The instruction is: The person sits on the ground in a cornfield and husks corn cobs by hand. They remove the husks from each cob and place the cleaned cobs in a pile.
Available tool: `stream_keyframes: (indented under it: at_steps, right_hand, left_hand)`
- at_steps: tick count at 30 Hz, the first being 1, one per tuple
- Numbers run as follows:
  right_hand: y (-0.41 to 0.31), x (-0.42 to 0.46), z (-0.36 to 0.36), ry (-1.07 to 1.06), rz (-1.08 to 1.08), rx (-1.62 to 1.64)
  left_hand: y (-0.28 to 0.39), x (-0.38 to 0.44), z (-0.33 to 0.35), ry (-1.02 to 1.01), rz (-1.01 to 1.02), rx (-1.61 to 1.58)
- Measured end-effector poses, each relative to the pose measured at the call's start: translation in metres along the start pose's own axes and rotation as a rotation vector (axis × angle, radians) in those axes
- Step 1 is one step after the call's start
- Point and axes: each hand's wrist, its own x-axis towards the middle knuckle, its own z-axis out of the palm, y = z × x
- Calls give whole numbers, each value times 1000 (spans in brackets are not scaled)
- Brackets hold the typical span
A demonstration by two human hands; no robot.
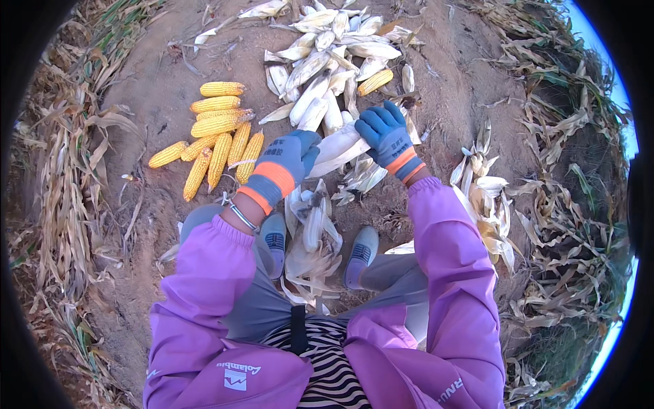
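Note:
Between my two gloved hands stretches a corn ear in its pale husk (337, 148). My left hand (292, 153), in a blue-grey glove with an orange cuff, grips its lower left end. At the upper right end, my right hand (384, 130) has its fingers closed on the husk. Any kernels inside are hidden. Beyond my hands lies a pile of unhusked corn ears (327, 61). One bare yellow cob (375, 83) rests at the pile's right edge. Left of my left hand, several husked yellow corn cobs (219, 122) lie grouped on the soil.
Loose husks (312, 225) lie between my shoes (361, 248), and another husk heap (483, 199) is beside my right arm. Dry corn stalks (66, 194) line the left side; more stalks (567, 204) line the right. Bare soil (460, 92) runs between them.

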Motion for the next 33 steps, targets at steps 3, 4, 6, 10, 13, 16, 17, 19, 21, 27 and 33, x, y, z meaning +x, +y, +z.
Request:
stream_keyframes:
  at_steps: [3,4,6,10,13,16,17,19,21,27,33]
  right_hand:
    - [-13,13,-32,70,-36,-4]
    - [-17,14,-39,96,-47,-13]
    - [-25,15,-49,128,-41,7]
    - [-41,15,-65,97,-32,50]
    - [-55,12,-68,50,31,39]
    - [-67,14,-70,103,250,-12]
    - [-70,15,-70,123,334,-28]
    - [-70,16,-66,186,507,10]
    - [-67,13,-50,279,669,126]
    - [-44,0,-21,340,731,500]
    - [-26,-16,-28,-83,784,937]
  left_hand:
    - [4,1,-3,-47,-22,-137]
    - [6,2,-4,-90,-45,-203]
    - [14,-1,-4,-58,-5,-337]
    - [32,-9,2,-133,36,-313]
    - [35,-17,14,-85,25,-307]
    - [32,-17,17,-61,-20,-368]
    - [30,-17,17,-33,9,-416]
    - [36,-16,13,-19,-84,-378]
    - [29,-14,16,1,-103,-381]
    - [31,-9,23,86,-102,-494]
    - [34,-8,23,63,-96,-442]
